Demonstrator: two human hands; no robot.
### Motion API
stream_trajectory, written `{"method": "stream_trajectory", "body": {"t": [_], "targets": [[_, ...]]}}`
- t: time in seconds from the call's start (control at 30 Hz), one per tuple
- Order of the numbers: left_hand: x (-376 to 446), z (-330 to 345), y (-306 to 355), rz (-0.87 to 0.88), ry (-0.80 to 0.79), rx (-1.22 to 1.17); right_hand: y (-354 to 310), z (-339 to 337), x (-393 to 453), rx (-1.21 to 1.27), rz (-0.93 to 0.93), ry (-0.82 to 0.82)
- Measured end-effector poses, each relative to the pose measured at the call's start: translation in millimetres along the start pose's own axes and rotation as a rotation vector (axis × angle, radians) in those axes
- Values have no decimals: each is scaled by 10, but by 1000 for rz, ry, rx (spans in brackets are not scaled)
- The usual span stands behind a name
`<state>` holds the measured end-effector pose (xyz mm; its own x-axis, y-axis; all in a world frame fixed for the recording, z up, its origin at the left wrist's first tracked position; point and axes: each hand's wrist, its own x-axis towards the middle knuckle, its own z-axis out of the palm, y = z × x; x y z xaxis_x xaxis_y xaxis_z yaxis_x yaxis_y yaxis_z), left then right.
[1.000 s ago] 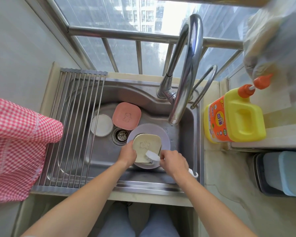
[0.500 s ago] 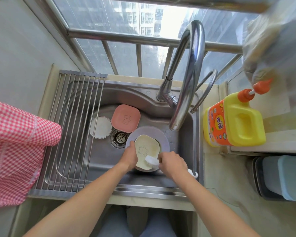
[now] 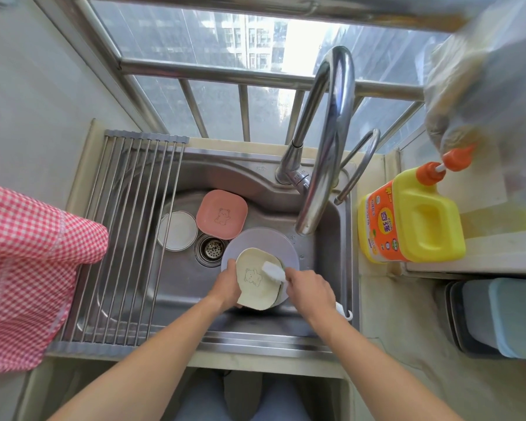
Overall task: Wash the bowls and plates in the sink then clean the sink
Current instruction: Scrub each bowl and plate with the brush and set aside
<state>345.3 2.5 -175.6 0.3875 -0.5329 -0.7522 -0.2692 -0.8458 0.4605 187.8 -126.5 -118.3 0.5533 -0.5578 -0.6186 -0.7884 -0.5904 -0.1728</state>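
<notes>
Hands both clamped: left hand (image 3: 227,288) gripped cream plate (image 3: 255,279), now tilted up off the lavender plate (image 3: 257,240) in the sink (image 3: 325,238); right hand (image 3: 308,288) held brush (image 3: 273,271) on its face, so scrubbing underway, others unwashed.

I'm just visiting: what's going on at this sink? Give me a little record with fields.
activity: scrubbing a dish over the sink
left hand: holds the cream plate tilted
right hand: grips the white brush, bristles on the plate
underneath: lavender plate
waiting: pink plate, white dish
tap: no water visible
soap: yellow bottle on the right
</notes>
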Motion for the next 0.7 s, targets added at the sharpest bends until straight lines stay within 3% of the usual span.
{"method": "stream_trajectory", "body": {"t": [0.07,0.2,0.33,0.5,0.63,0.7], "targets": [[-17,-2,-39,-63,-7,-78,-77,76,-32,88,13,6],[-45,-23,-45,-114,0,-161,-112,219,-164,305,-53,-171],[-40,-12,-22,-126,-29,-209,38,255,-108,375,95,14],[-73,-9,-10,-137,-17,-229,-66,239,-121,383,-46,-190],[-49,35,-26,-158,-21,-288,61,244,-53,413,107,-16],[-41,60,-50,-175,-14,-351,-18,284,-63,456,85,-28]]}}
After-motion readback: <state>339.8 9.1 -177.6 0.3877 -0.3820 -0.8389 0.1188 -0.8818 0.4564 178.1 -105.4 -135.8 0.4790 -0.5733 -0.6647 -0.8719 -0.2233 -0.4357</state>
